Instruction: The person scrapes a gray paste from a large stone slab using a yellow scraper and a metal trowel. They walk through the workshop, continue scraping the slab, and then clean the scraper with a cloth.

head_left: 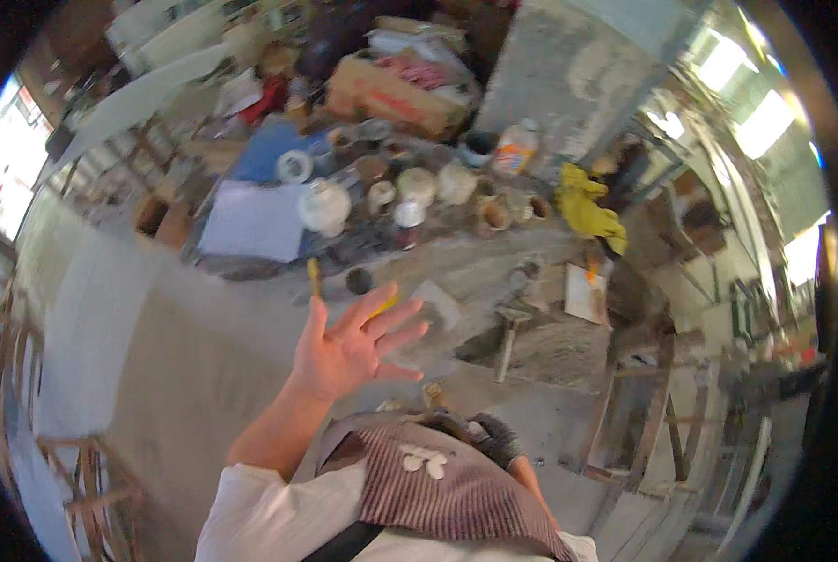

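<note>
My left hand (349,351) is raised in front of me, palm showing, with its fingers spread and nothing in them. Just beyond its fingertips, on the workbench, lie a thin yellow-handled tool (314,277) and a small dark round pot (358,280). A pale flat piece (436,304) rests to the right of the fingers. Low against the striped apron, my right hand (496,438) appears to be in a dark grey glove. Its fingers are mostly hidden and blurred. Near it a small tan knob-like thing (432,393) shows; whether the hand touches it I cannot tell.
Several jars and cans, one with a white lid (324,206), crowd the bench beside a white paper sheet (253,221). Behind stand a cardboard box (391,96) and a bottle (515,148). Yellow gloves (589,211), a T-shaped tool (507,347) and a wooden frame (662,412) are rightward.
</note>
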### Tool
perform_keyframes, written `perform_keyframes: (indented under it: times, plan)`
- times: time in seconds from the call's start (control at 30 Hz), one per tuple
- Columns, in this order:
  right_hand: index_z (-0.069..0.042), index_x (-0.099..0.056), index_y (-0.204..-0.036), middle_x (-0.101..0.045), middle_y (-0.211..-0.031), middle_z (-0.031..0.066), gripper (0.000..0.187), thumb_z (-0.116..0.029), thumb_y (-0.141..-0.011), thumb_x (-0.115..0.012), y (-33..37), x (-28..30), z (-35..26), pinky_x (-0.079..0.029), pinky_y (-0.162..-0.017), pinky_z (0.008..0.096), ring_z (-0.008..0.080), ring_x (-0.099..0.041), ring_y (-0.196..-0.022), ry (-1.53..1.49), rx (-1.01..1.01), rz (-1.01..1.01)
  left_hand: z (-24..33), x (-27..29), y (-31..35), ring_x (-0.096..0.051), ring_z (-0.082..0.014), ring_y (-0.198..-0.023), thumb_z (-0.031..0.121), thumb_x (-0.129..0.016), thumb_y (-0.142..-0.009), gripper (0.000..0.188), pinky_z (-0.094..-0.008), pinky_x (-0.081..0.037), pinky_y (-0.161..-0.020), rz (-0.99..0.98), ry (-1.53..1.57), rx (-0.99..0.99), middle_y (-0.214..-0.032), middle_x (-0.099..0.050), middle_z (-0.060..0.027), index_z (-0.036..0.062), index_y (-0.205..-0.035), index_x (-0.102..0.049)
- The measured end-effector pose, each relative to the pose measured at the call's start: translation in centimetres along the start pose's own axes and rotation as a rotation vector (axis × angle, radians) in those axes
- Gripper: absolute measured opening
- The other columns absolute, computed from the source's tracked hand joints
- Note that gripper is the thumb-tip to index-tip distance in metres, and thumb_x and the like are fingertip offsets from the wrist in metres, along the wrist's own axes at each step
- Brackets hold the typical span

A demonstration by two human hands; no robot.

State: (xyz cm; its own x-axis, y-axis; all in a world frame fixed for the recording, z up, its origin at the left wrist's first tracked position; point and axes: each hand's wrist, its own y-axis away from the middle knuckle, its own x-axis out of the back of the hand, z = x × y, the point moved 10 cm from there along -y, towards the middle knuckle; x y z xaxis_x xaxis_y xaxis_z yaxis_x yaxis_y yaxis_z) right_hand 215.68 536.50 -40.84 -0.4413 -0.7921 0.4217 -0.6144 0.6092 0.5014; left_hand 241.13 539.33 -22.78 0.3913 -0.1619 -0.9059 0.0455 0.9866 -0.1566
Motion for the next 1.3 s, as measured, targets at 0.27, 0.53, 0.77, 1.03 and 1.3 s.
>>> perform_keyframes:
  times: [0.27,0.53,0.77,1.03,1.3]
  plan:
    - [-0.006,-0.045,-0.128,-0.053,-0.122,0.0180,0.067,-0.050,-0.080,-0.055,2.2,-1.1,-13.4,-0.039,-0.097,0.0412,0.0331,-0.049,-0.114,0.567,0.448,-0.173,-13.5,-4.5,-0.7,-0.020,-0.0283,-0.136,0.070,-0.031,-0.083,0.088,-0.0491,-0.023,-0.105,-0.309,-0.220,0.471,-0.149,-0.016,-0.0122,0.0086,-0.144,-0.015]
    - [-0.008,-0.045,-0.128,-0.051,-0.125,0.0161,0.060,-0.047,-0.083,-0.047,3.5,-1.0,-9.8,-0.039,-0.097,0.0404,0.0307,-0.048,-0.115,0.574,0.383,-0.152,-22.6,-11.6,0.3,-0.019,-0.0249,-0.136,0.045,-0.047,-0.086,0.078,-0.0378,-0.012,-0.110,-0.585,-0.200,0.836,-0.146,-0.020,-0.0193,-0.0070,-0.138,-0.022]
    - [-0.009,-0.045,-0.128,-0.049,-0.127,0.0144,0.055,-0.045,-0.086,-0.039,8.6,5.2,-0.9,-0.039,-0.096,0.0398,0.0286,-0.048,-0.115,0.484,0.249,-0.002,-33.6,-15.6,-1.1,-0.030,-0.0347,-0.130,0.040,-0.044,-0.087,0.066,-0.0432,-0.017,-0.109,-0.608,-0.214,0.950,-0.135,-0.036,-0.0276,-0.0085,-0.131,-0.035]
    - [-0.011,-0.045,-0.128,-0.047,-0.130,0.0125,0.051,-0.042,-0.089,-0.031,20.3,13.0,13.2,-0.039,-0.096,0.0391,0.0262,-0.047,-0.116,0.356,0.038,0.191,-53.2,-19.9,-0.8,-0.050,-0.0360,-0.112,0.039,-0.042,-0.090,0.057,-0.0459,-0.032,-0.100,-0.516,-0.050,1.313,-0.119,-0.053,-0.0256,-0.0076,-0.122,-0.046]
    - [-0.013,-0.045,-0.128,-0.045,-0.133,0.0106,0.049,-0.039,-0.092,-0.022,28.9,14.5,30.5,-0.039,-0.095,0.0384,0.0238,-0.047,-0.116,0.197,-0.219,0.382,-69.8,-21.8,0.0,-0.058,-0.0357,-0.097,0.026,-0.046,-0.085,0.032,-0.0465,-0.041,-0.092,-0.082,0.148,1.384,-0.087,-0.065,-0.0160,0.0004,-0.083,-0.067]
